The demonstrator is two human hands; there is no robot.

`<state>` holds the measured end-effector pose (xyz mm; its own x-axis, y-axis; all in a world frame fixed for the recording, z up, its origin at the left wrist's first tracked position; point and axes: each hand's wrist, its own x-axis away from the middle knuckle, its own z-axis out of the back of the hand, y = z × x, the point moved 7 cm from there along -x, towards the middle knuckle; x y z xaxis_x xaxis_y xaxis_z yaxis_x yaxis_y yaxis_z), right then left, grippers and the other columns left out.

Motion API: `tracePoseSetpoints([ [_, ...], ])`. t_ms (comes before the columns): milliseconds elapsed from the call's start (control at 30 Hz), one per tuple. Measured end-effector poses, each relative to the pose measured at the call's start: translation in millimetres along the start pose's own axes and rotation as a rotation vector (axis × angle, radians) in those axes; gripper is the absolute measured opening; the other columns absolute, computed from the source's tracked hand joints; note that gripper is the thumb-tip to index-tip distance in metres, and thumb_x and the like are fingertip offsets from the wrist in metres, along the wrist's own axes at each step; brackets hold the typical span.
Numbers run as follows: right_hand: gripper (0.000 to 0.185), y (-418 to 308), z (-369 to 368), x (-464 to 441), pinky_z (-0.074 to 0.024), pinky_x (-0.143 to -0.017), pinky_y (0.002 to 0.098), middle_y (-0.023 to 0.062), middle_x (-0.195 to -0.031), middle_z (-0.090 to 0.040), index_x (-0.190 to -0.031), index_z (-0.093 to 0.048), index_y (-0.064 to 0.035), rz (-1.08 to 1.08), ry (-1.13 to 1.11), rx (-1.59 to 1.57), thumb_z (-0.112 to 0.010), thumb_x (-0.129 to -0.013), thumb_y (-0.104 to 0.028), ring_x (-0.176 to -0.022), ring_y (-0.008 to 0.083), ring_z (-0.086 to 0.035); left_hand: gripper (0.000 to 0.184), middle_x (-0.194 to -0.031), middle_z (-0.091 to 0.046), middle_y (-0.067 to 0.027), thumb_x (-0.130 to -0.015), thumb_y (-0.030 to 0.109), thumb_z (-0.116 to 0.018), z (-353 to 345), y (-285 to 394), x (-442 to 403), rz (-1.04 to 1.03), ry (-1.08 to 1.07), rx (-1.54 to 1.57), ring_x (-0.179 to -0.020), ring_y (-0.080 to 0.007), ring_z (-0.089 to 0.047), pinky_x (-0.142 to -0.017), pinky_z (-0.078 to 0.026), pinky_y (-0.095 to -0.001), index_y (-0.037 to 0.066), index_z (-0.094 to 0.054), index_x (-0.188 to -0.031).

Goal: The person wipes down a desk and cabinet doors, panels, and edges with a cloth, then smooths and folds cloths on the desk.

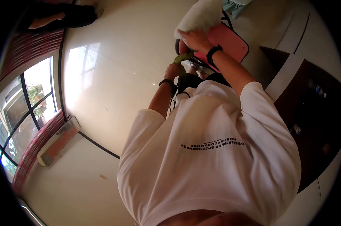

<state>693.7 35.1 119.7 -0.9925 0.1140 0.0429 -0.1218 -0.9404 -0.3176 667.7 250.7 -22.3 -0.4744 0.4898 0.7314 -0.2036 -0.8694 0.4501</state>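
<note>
My left hand (pixel 173 71) is closed around a green curved object (pixel 183 57), whose kind I cannot make out. It sticks out beyond my fingers toward the chair. My right hand (pixel 196 40) grips the lower edge of a white, soft, fluffy piece that looks like a cushion or thick cloth (pixel 201 17). This white piece is raised over a chair with a red seat (pixel 227 42) and a black frame. Both wrists wear dark bands. My right fingers partly overlap the white piece, and its top runs out of view.
A window with dark bars (pixel 31 109) and red curtains (pixel 36 52) are at the left. Another person's arm and dark clothing (pixel 78 15) show at top left. A long narrow panel (pixel 59 141) lies near the window. Dark brown furniture (pixel 310 124) stands at the right. Pale green cloth (pixel 236 7) is behind the chair.
</note>
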Motion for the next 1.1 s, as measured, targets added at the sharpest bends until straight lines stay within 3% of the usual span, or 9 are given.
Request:
tracePoseSetpoints([
  [200,0.055,7,0,19,-0.0482,-0.077,0.0478,0.0118,-0.085,-0.069,-0.138,-0.049,-0.0283,-0.06,-0.1,-0.202,-0.055,-0.085,-0.014,-0.079,0.0334,-0.067,0.045,-0.085,-0.068,-0.0263,-0.09,0.039,-0.055,28,28,-10,-0.176,0.143,-0.059,-0.088,-0.0427,-0.066,-0.075,-0.052,-0.0505,-0.004,-0.065,-0.098],
  [267,0.059,10,-3,19,-0.0493,-0.076,0.0473,0.0126,-0.088,-0.07,-0.14,-0.047,-0.0296,-0.07,-0.091,-0.193,-0.055,-0.084,-0.011,-0.08,0.034,-0.067,0.048,-0.083,-0.07,-0.0198,-0.09,0.043,-0.056,27,25,-26,-0.122,0.184,0.584,-0.078,-0.0367,-0.07,-0.068,-0.054,-0.0484,-0.002,-0.067,-0.101],
  [400,0.069,9,-8,14,-0.052,-0.067,0.0468,0.0152,-0.082,-0.069,-0.146,-0.038,-0.0305,-0.068,-0.117,-0.224,-0.053,-0.082,-0.008,-0.072,0.035,-0.067,0.057,-0.121,-0.06,-0.0079,-0.093,0.047,-0.056,11,69,-13,0.004,-0.108,0.971,-0.109,-0.0234,-0.059,-0.092,-0.048,-0.0417,0.004,-0.053,-0.131],
  [533,0.071,8,-13,10,-0.0523,-0.068,0.0467,0.017,-0.082,-0.068,-0.146,-0.038,-0.0316,-0.101,-0.158,-0.207,-0.051,-0.081,-0.006,-0.072,0.0347,-0.067,0.062,-0.13,-0.056,-0.0093,-0.091,0.046,-0.058,-4,78,-22,-0.291,-0.176,0.787,-0.118,-0.0203,-0.053,-0.098,-0.044,-0.0345,0.006,-0.048,-0.137],
  [667,0.071,2,-1,12,-0.0524,-0.069,0.0461,0.0172,-0.086,-0.069,-0.147,-0.037,-0.0302,-0.102,-0.173,-0.171,-0.051,-0.081,-0.006,-0.074,0.0337,-0.068,0.039,-0.112,-0.066,-0.0076,-0.094,0.027,-0.052,-2,32,-25,0.14,-0.324,0.365,-0.103,-0.0192,-0.062,-0.084,-0.051,-0.037,0.004,-0.059,-0.125],
  [800,0.062,-10,4,22,-0.0519,-0.072,0.0469,0.0144,-0.092,-0.069,-0.141,-0.044,-0.0214,-0.043,-0.09,-0.332,-0.054,-0.082,-0.007,-0.079,0.0331,-0.067,0.037,-0.106,-0.067,-0.0083,-0.092,0.02,-0.053,11,-5,-34,-0.062,-0.293,0.502,-0.093,-0.0184,-0.065,-0.077,-0.052,-0.0318,0.001,-0.058,-0.124],
  [867,0.058,-18,3,35,-0.0516,-0.074,0.0476,0.014,-0.098,-0.069,-0.138,-0.046,-0.0184,0.013,-0.043,-0.439,-0.056,-0.082,-0.007,-0.085,0.0327,-0.067,0.034,-0.098,-0.068,-0.0084,-0.088,0.011,-0.057,74,39,5,-0.284,-0.004,0.799,-0.083,-0.0171,-0.066,-0.072,-0.052,-0.0284,-0.002,-0.059,-0.12],
  [1000,0.052,-33,-48,63,-0.0487,-0.086,0.0477,0.0147,-0.105,-0.067,-0.131,-0.052,-0.0117,0.129,-0.117,-0.42,-0.064,-0.08,-0.014,-0.102,0.0339,-0.063,0.03,-0.094,-0.069,-0.0083,-0.084,0.01,-0.066,84,43,5,-0.246,0.05,0.525,-0.081,-0.015,-0.064,-0.071,-0.051,-0.0289,0.003,-0.062,-0.112],
  [1100,0.052,-25,-94,88,-0.0465,-0.093,0.0498,0.0167,-0.123,-0.059,-0.126,-0.051,-0.0075,-0.016,-0.335,-0.356,-0.068,-0.078,-0.022,-0.116,0.0358,-0.056,0.037,-0.101,-0.07,-0.0145,-0.083,0.015,-0.069,53,41,-1,-0.2,-0.104,0.266,-0.091,-0.0278,-0.067,-0.079,-0.052,-0.0396,0.007,-0.06,-0.117],
])
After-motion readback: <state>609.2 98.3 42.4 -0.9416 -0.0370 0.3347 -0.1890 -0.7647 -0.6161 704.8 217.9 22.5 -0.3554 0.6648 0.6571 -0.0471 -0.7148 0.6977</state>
